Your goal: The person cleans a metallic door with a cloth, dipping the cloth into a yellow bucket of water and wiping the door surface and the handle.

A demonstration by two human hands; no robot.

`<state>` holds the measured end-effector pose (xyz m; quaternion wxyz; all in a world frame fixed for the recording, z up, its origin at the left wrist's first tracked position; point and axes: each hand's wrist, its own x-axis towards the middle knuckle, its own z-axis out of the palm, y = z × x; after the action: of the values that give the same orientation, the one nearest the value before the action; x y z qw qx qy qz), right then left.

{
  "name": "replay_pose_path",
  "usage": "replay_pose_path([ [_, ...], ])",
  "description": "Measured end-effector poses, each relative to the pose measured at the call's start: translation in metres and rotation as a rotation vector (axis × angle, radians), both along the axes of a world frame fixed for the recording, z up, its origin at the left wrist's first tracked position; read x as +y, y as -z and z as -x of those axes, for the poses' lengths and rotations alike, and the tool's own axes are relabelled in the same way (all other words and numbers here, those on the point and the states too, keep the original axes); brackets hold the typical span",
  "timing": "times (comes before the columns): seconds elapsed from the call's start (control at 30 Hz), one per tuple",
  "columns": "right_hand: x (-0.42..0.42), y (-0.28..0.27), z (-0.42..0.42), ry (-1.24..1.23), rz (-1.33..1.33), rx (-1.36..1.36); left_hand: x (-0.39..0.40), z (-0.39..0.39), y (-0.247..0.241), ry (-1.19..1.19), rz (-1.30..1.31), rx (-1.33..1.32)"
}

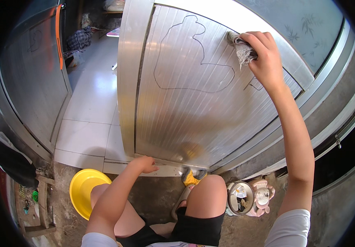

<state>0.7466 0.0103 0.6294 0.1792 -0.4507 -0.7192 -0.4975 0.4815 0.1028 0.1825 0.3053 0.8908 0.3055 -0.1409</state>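
Note:
My right hand (264, 57) grips a crumpled grey rag (244, 51) near the upper right of a ribbed metal door panel (177, 117). Drawn on that panel is a dark, rounded outline (202, 63), with a smaller dark scribble (256, 84) below my right hand. My left hand (146, 164) is by the door's bottom left corner, its fingers bent; whether they touch the door edge or hold anything cannot be told.
A yellow plastic basin (81, 191) sits beside my leg at left. On the right stand a small bin (249, 197) with waste inside and a pink animal-shaped object (261, 196). Yellow-and-grey cloth (190, 178) lies near my foot. White floor tiles (83, 132) extend through the doorway.

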Motion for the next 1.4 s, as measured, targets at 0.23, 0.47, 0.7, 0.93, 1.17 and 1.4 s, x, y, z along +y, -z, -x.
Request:
replay_pose_path([
  [0.23,0.0,0.039,-0.008,-0.025,-0.002,0.017,-0.004,0.002,-0.008,-0.026,0.032,-0.036],
  [0.47,-0.006,0.105,-0.005,-0.026,0.159,0.062,-0.011,0.001,-0.021,0.001,0.03,-0.035],
  [0.7,-0.008,0.173,-0.006,-0.043,0.382,0.198,-0.011,0.0,-0.01,0.01,0.008,-0.088],
  [0.93,-0.007,0.215,-0.002,-0.038,0.553,0.279,-0.01,0.0,-0.011,-0.005,0.033,-0.035],
  [1.17,-0.01,0.166,-0.002,-0.054,0.513,0.335,-0.004,0.004,-0.007,-0.005,0.019,-0.055],
  [1.4,-0.01,0.067,-0.006,-0.081,0.32,0.247,0.0,0.005,-0.003,-0.009,0.032,-0.034],
])
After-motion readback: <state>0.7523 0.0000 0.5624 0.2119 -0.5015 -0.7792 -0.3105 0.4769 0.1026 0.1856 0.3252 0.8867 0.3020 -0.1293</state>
